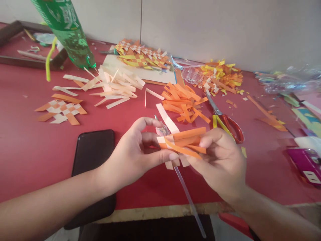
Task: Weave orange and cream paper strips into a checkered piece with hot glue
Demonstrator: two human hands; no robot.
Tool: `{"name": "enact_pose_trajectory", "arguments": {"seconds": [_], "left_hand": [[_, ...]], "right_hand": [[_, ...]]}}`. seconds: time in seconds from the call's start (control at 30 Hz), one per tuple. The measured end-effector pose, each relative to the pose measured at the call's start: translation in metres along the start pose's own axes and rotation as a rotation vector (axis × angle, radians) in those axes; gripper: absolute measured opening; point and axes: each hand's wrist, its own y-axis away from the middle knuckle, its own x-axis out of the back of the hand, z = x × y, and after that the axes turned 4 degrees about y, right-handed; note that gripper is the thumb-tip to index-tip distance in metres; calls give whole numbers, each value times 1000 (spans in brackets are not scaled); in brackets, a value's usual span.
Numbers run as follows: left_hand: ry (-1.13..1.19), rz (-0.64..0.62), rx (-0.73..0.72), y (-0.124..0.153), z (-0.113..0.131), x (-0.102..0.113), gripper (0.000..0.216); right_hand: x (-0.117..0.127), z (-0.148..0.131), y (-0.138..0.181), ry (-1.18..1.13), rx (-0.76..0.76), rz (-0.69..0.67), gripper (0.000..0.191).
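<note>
My left hand [140, 150] pinches the woven part of an orange and cream paper-strip weave [169, 140] between thumb and fingers. At the loose ends of the orange strips, the fingers of my right hand [220, 157] are closed on the same piece. One cream strip [167, 117] sticks up from it toward the wall. Below the weave, a thin translucent stick [189, 195] slants down past the table edge; its upper part is hidden behind the piece. Beyond my hands lie a heap of orange strips [184, 102] and a heap of cream strips [115, 85].
Scissors [222, 117] with red and yellow handles lie beyond my right hand. A black phone [94, 150] is partly under my left forearm. Left, a checkered paper weave [64, 108] lies flat near a green bottle [67, 33]. A purple phone [304, 164] sits at the right.
</note>
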Motion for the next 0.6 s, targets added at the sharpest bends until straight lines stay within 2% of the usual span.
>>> {"name": "enact_pose_trajectory", "arguments": {"seconds": [0.13,0.23,0.37,0.47,0.6], "left_hand": [[-23,31,14,2,0,0,43],[2,12,14,2,2,-2,34],[13,34,38,0,3,-1,35],[-6,29,51,-3,3,2,27],[21,28,43,-5,2,6,15]], "right_hand": [[-2,-1,1,-46,-60,2,34],[-2,-2,1,-67,-65,-27,34],[0,-1,1,-64,-85,-16,32],[2,0,-1,-25,-110,34,34],[4,1,-2,-21,-97,21,34]]}}
